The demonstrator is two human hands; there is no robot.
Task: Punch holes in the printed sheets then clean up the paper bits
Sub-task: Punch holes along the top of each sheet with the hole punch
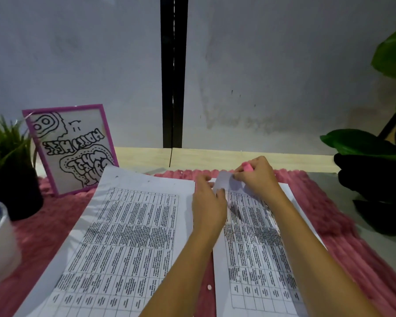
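Pink mat (343,225): fuzzy cloth that lay under everything across the lower half of the frame; its pile probably caught stray punchings.
Paper bit (209,287): a small pale round rested on the mat at low centre, in the gap between the two sheets, not yet cleaned up.
Left sheet (124,236): lay flat at lower left, with small holes along its far edge, so it looked already punched and set aside.
Right sheet (256,248): lay at lower right, its far edge lifted off the mat to meet the punch.
Left hand (208,202): at centre frame, fingers curled and pinching the raised edge of the right sheet, apparently to steady and line it up.
Right hand (256,177): just beyond, wrapped around the hole punch.
Hole punch (247,167): pink and mostly hidden in the grip, it sat at the right sheet's far edge; whether it was squeezed I could not tell.
Picture frame (71,149): purple-edged, it leaned upright at middle left, beyond the left sheet and out of the work.
Wall (78,53): grey, it filled the upper frame.
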